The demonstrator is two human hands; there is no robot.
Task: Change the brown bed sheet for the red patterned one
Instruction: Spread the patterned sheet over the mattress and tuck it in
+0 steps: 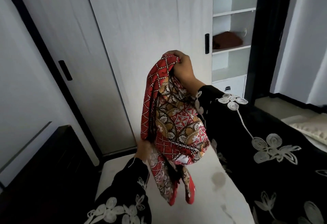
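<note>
Loosely bunched, one soft red patterned sheet (177, 123) hangs from the right hand (184, 68), fingers pinching its top. The left hand (144, 150) is at its lower edge, fingers hidden. One folded brown sheet (227, 40) lies up and right of it.

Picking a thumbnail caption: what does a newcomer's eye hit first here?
The red sheet, bunched and hanging mid-frame, pops against the white wardrobe door; the right hand grips its top, the blurred left hand meets its lower part. Behind on the right, a brown sheet lies folded on an open shelf. Underneath is a bare white mattress.
</note>
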